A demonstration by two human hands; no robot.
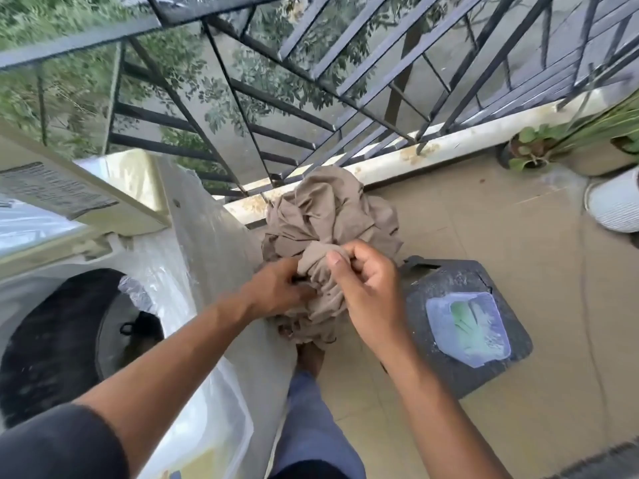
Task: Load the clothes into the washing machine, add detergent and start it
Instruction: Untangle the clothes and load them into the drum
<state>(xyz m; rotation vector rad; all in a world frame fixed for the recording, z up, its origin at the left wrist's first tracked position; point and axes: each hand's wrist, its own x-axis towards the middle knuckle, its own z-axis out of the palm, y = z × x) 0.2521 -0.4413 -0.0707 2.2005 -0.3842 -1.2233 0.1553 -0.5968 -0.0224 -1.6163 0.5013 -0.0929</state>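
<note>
Dark short sleeve, L arm, nearest. L hand & R hand both clutch crumpled beige cloth bundle, held beside white top-load washing machine w/ open dark drum; black square mat below.

A single head-worn wide-angle camera looks steeply down, close over both forearms, toward the balcony floor and railing.
</note>
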